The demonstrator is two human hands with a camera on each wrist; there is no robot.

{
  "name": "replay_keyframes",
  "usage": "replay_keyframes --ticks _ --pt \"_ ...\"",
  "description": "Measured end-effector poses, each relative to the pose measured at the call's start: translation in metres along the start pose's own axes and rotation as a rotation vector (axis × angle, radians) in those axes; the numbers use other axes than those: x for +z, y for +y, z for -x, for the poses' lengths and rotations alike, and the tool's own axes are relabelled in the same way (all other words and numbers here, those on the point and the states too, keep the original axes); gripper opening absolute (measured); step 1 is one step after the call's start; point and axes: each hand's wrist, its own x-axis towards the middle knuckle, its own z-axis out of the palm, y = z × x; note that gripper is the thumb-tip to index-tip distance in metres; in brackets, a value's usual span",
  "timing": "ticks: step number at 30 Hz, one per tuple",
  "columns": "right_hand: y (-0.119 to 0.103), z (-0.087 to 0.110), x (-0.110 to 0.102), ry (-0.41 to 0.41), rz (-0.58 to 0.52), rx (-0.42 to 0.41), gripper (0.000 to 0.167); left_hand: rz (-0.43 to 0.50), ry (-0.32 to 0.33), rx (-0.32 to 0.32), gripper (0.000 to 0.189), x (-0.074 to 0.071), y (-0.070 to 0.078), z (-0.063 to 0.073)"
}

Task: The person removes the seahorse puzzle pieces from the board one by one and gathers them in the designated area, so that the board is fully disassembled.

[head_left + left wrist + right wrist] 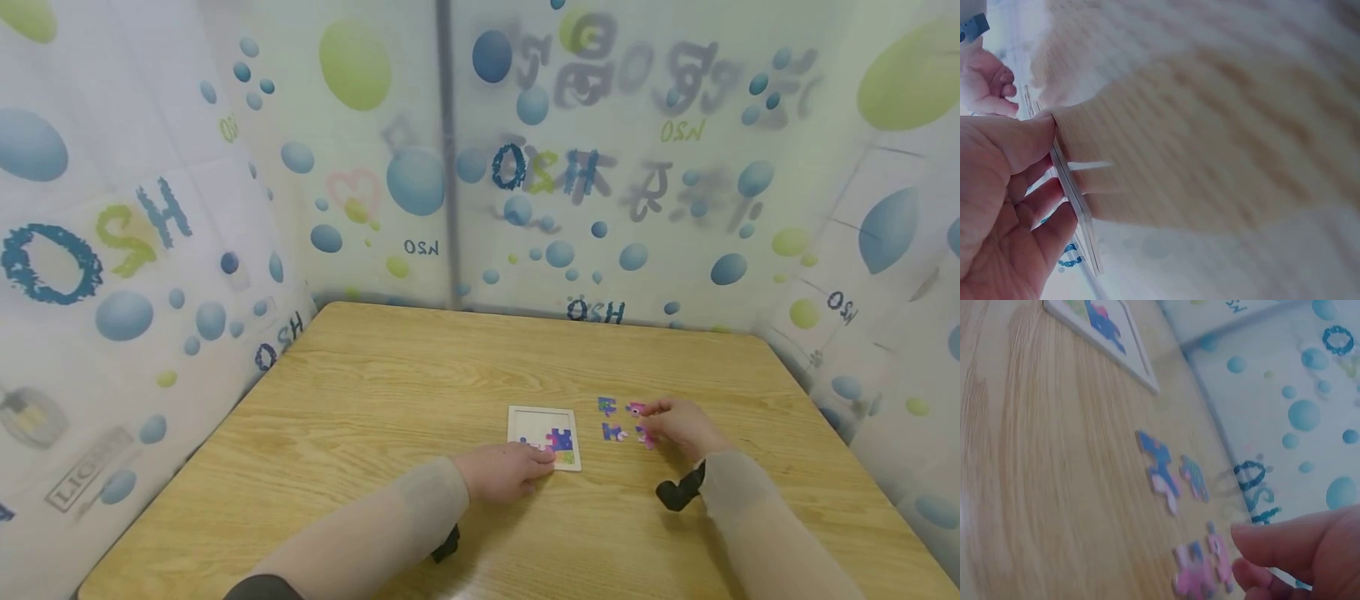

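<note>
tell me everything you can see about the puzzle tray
The puzzle tray is a thin, roughly square, whitish board with a raised rim; it looks like wood or card, though I can't tell which. It lies flat on the wood-grain table. Purple, pink and green-orange pieces partly fill its nearer side; the far part is bare. The person's left grip holds its near edge, hiding that corner.

Booth-like enclosure, kind of building not discernible: one wood-grain bench (390, 375), bordered left, far and right by white translucent hangings (660, 283) with blue and green bubbles (355, 65) and reversed lettering (162, 212), blurred large characters (678, 75) showing through at far side.
</note>
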Motion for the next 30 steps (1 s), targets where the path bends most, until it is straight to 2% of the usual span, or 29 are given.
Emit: replay_keyframes --ticks 4,11,16,23,30 --pt "-0.012 0.002 0.009 -0.012 -0.007 -0.037 0.031 -0.003 0.004 0.002 0.046 0.001 0.0 -0.001" --pt "-0.028 0.0 0.026 -0.013 -0.012 -0.009 0.028 -0.003 0.014 0.011 0.045 0.002 0.0 -0.001" --pt "-0.036 -0.005 0.041 -0.029 -0.043 -0.041 0.027 0.005 0.012 0.012 0.045 0.001 0.0 -0.001" --pt "-0.045 -0.012 0.064 -0.024 0.063 -0.067 0.027 0.018 0.011 0.022 0.045 0.001 -0.002 -0.002" --pt "-0.049 -0.016 0.086 -0.056 0.062 -0.046 0.017 0.011 0.022 0.04 0.044 0.002 -0.005 -0.004"
